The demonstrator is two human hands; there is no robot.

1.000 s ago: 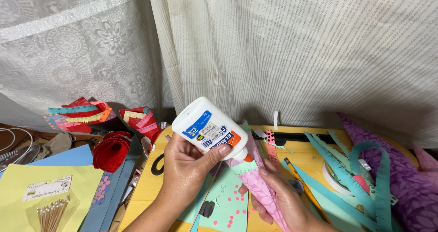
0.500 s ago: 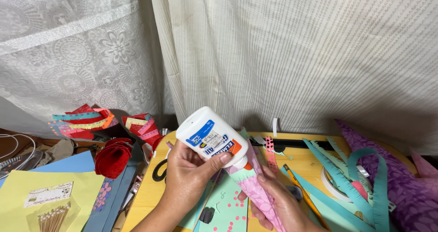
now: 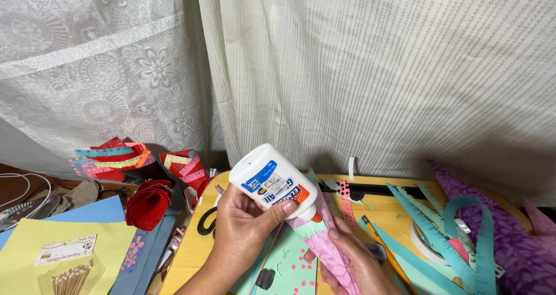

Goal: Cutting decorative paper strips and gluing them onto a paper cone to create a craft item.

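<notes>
Left hand (image 3: 243, 231) raised, fingers wrapped around a white glue bottle (image 3: 273, 181) — tipped nozzle-down, label facing up, thumb across its lower end. Nozzle meets a pink patterned paper cone (image 3: 327, 243) with a teal band. Right hand (image 3: 356, 266) grasps that cone from below — fingers curled round it.

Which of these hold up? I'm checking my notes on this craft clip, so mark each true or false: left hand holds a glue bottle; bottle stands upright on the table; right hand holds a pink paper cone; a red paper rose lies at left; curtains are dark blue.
1. The left hand holds a white glue bottle: true.
2. The bottle stands upright on the table: false, it is tipped nozzle-down.
3. The right hand holds a pink paper cone: true.
4. A red paper rose lies at left: true.
5. The curtains are dark blue: false, the curtains are white.
</notes>
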